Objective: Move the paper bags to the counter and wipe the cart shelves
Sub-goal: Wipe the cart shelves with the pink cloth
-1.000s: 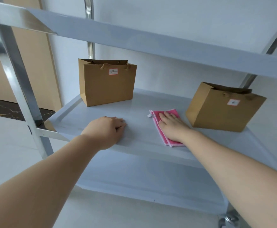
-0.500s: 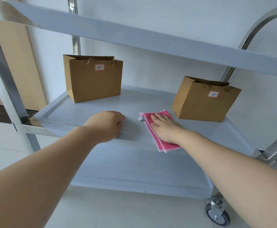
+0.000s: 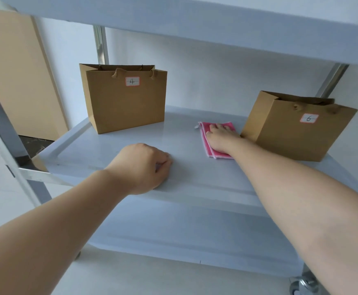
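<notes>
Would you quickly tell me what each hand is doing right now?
Left hand: fingers curled, holding nothing, resting on the middle shelf.
Right hand: open, pressing the pink cloth.

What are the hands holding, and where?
Nothing is really gripped. The right hand presses flat on the pink cloth's middle; the left hand, fingers curled, rests on the cart shelf's front edge.

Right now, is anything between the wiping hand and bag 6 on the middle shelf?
Nothing visible. The right hand lies flat on the pink cloth, directly beside bag 6; whether it touches the bag's near corner is unclear. Bag 4 stands clear at the shelf's far left.
</notes>
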The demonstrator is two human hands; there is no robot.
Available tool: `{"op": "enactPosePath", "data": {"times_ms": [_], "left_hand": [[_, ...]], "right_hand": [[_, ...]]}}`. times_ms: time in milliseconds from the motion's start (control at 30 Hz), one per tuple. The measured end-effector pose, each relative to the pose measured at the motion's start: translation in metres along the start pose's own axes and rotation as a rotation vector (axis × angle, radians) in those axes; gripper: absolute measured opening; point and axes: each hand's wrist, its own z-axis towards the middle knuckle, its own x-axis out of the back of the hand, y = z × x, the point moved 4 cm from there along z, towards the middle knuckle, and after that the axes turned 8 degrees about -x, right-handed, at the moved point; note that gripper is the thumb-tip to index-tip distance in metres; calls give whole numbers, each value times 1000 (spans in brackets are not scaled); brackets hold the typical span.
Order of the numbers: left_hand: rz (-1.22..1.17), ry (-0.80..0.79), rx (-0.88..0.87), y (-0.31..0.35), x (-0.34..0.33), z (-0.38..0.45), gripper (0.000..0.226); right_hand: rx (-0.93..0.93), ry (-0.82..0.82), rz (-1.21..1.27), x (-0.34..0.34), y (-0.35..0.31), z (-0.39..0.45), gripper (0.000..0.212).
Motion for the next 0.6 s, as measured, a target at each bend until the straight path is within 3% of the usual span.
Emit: {"op": "enactPosePath", "data": {"times_ms": [300,600], "left_hand": [[14,44,-12,2,-2,2,53],[68,37,7,-2,-7,6,61]], "right_hand": [[26,35,-21,4,-4,26,52],[141,-26,2,-5,-10,-49,55]]}}
